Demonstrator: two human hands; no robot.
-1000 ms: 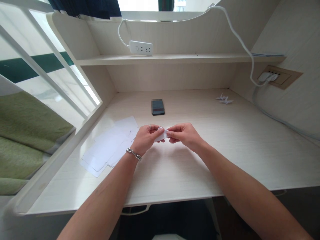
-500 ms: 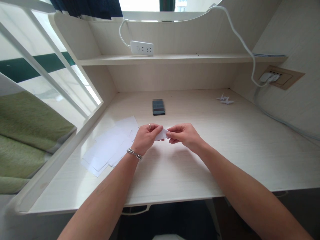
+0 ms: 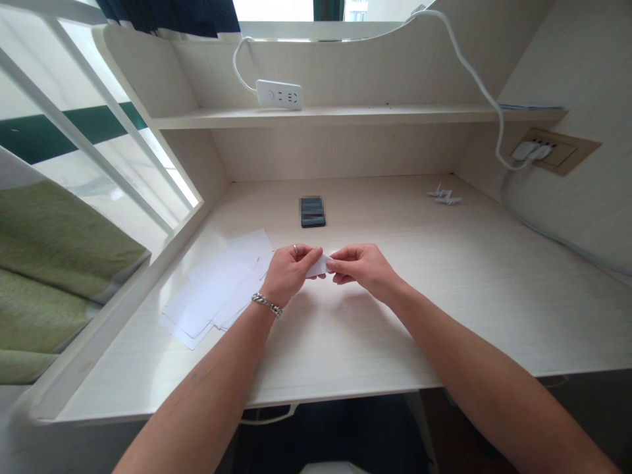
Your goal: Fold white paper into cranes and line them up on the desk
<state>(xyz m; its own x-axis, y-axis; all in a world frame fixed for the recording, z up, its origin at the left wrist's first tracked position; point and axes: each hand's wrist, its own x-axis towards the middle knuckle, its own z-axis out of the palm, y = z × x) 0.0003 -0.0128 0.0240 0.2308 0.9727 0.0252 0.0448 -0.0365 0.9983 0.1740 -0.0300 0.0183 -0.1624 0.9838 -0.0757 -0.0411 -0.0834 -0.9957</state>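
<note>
A small folded piece of white paper (image 3: 318,266) is pinched between my two hands above the middle of the desk. My left hand (image 3: 292,268), with a ring and a chain bracelet at the wrist, grips its left part between thumb and fingers. At its right tip, the thumb and fingers of my right hand (image 3: 360,264) are closed on it. My fingers cover much of the paper, so its full shape is hidden. To the left lie loose white sheets (image 3: 212,280), overlapping one another.
A dark phone (image 3: 313,212) lies beyond my hands on the desk (image 3: 494,296). Small folded paper cranes (image 3: 445,196) sit at the back right. On the shelf (image 3: 355,117) stands a white power strip (image 3: 279,95). A white cable (image 3: 474,72) hangs down to the wall socket (image 3: 563,151).
Almost nothing differs. Both hands keep their pinch on the folded paper, and the view has shifted very slightly.
</note>
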